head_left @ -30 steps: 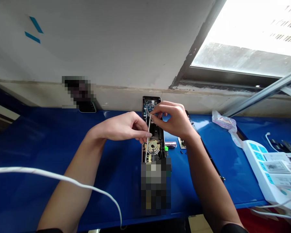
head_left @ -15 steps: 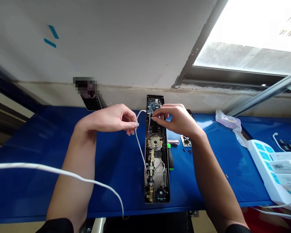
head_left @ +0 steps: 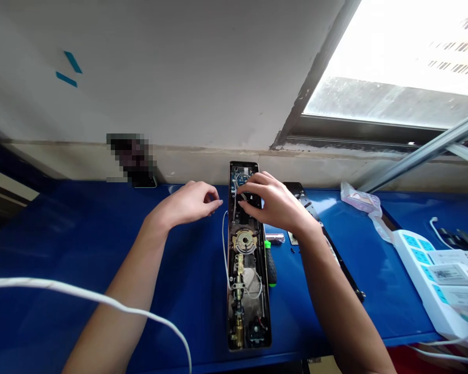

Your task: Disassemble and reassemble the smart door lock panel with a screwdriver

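An opened electronic door lock body [head_left: 248, 291] lies lengthwise on the blue table [head_left: 62, 244], showing brass parts and a circuit board at its far end. My right hand [head_left: 269, 202] rests over the lock's upper part, fingertips among its inner parts. What they pinch is hidden. My left hand [head_left: 187, 204] hangs in the air left of the lock, fingers loosely curled and holding nothing. A thin white wire [head_left: 223, 244] runs close to those fingertips and down beside the lock's left edge.
A green-handled screwdriver [head_left: 271, 266], a small metal plate [head_left: 293, 238] and tiny screws [head_left: 294, 250] lie right of the lock. A long dark plate [head_left: 335, 249] lies under my right forearm. A power strip [head_left: 425, 270] stands far right, and a white cable [head_left: 81, 296] crosses the foreground.
My left hand has let go of the white wire and moved left, and the wire now hangs beside the lock. My right hand has settled lower onto the lock's upper part.
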Action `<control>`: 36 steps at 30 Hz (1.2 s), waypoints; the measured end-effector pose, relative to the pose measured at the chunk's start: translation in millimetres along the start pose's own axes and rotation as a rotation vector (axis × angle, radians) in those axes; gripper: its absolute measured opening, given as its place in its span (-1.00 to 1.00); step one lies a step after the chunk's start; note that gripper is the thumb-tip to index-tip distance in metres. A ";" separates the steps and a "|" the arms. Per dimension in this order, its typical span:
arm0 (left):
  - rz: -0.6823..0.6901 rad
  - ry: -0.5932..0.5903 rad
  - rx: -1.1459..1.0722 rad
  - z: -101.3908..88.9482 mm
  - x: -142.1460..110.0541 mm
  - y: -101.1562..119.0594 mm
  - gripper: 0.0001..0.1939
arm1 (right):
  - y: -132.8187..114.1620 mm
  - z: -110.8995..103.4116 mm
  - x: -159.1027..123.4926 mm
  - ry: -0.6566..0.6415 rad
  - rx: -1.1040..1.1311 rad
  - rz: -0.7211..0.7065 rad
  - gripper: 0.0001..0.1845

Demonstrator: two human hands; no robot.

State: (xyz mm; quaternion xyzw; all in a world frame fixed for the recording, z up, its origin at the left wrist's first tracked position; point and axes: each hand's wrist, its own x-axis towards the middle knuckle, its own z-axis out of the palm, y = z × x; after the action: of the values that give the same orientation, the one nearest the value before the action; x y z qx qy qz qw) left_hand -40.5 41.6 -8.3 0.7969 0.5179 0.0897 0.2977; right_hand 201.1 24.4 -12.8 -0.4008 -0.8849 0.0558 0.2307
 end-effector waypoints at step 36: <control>-0.026 0.388 -0.348 -4.8 5.3 -14.9 -0.73 | -7.6 32.7 6.6 0.083 0.096 -0.229 -0.70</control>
State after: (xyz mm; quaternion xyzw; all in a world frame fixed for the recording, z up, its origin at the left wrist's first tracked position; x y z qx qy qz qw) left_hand -51.8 52.4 -13.8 0.6950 0.5522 0.3247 0.3265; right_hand 177.3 27.0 -37.2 -0.2875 -0.9109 0.0546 0.2908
